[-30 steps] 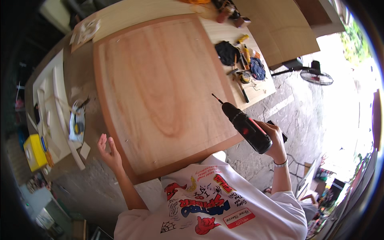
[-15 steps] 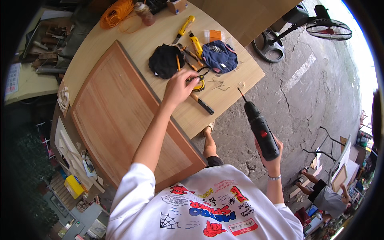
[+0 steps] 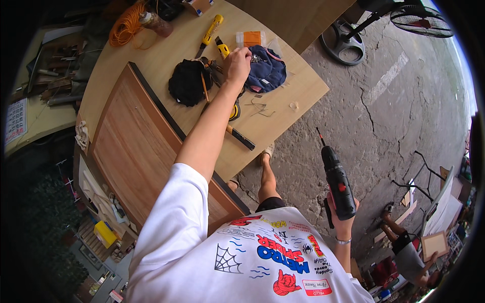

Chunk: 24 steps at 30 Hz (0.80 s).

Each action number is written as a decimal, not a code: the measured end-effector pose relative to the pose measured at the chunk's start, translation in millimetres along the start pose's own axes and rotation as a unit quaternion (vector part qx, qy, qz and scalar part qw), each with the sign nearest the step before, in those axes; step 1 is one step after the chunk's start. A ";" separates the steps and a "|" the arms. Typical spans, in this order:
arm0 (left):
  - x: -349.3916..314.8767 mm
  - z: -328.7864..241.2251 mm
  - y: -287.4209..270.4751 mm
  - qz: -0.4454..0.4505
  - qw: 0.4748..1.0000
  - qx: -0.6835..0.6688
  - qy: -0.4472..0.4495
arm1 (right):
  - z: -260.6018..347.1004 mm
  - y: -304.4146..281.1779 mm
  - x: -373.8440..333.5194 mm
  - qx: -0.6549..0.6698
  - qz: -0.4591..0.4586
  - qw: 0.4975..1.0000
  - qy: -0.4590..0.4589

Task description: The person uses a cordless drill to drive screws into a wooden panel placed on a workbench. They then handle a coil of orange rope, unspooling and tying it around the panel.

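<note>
My left hand (image 3: 237, 65) reaches over the table, its fingers curled in at the left edge of a navy cloth cap (image 3: 267, 73). What the fingertips hold, if anything, is hidden. By the hand lie a yellow utility knife (image 3: 222, 47), a second yellow-handled tool (image 3: 211, 31) and a black cloth bundle (image 3: 190, 83). A yellow tape measure (image 3: 235, 111) shows partly beside my forearm, above a hammer's dark handle (image 3: 241, 138). My right hand (image 3: 343, 222) is closed round a black cordless drill (image 3: 339, 184), held over the floor with its bit pointing away from me.
A framed wooden panel (image 3: 146, 146) leans across the table's left side. Bent wire pieces (image 3: 261, 107) lie near the table's right edge. Orange cord (image 3: 126, 25) and a bottle (image 3: 155, 23) are at the back. A standing fan (image 3: 343, 43) and another person (image 3: 409, 260) are off to the right.
My left hand has moved away from the tape measure, farther out to the navy cap. The drill in my right hand has come slightly nearer. The view has shifted a little.
</note>
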<state>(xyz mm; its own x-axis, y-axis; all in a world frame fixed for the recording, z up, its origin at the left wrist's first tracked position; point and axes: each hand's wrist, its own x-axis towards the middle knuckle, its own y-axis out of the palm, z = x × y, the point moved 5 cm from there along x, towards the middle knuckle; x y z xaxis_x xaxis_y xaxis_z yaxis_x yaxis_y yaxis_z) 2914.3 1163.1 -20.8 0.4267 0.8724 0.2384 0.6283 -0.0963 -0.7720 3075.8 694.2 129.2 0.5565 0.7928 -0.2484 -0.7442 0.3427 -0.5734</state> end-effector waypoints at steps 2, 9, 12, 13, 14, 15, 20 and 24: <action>-0.9 -1.4 -4.8 -0.004 1.000 0.002 -0.001 | 2.7 0.9 4.0 -0.015 0.003 1.000 -0.015; -25.8 -21.2 -51.4 -0.036 0.995 -0.082 -0.046 | 24.5 14.7 11.8 -0.035 0.013 0.998 -0.059; -49.6 -13.9 -68.8 -0.028 0.954 -0.271 -0.123 | 43.7 30.0 14.3 -0.004 0.027 0.994 -0.101; -64.1 -13.5 -70.2 -0.019 0.879 -0.448 -0.164 | 51.8 36.6 14.2 0.012 0.030 0.992 -0.118; -76.6 -26.6 -80.7 -0.005 0.822 -0.531 -0.205 | 56.2 43.8 12.3 0.017 0.038 0.991 -0.126; -92.1 -39.8 -95.4 0.005 0.757 -0.606 -0.245 | 61.0 51.3 8.3 0.024 0.048 0.989 -0.137; -168.9 -37.0 -148.3 -0.033 0.654 -0.702 -0.280 | 111.0 90.7 -24.4 -0.020 0.065 0.964 -0.259; -232.2 -45.2 -212.7 -0.031 0.570 -0.782 -0.251 | 138.0 118.4 -65.8 -0.018 0.085 0.946 -0.311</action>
<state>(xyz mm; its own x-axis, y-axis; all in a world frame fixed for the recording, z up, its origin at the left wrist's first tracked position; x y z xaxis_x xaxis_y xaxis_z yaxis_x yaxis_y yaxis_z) 2711.0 959.3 114.7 0.3782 0.8872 -0.2643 0.6103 -0.0244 0.7918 2900.2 752.1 185.4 0.0973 0.9819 0.1625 -0.7844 0.1761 -0.5948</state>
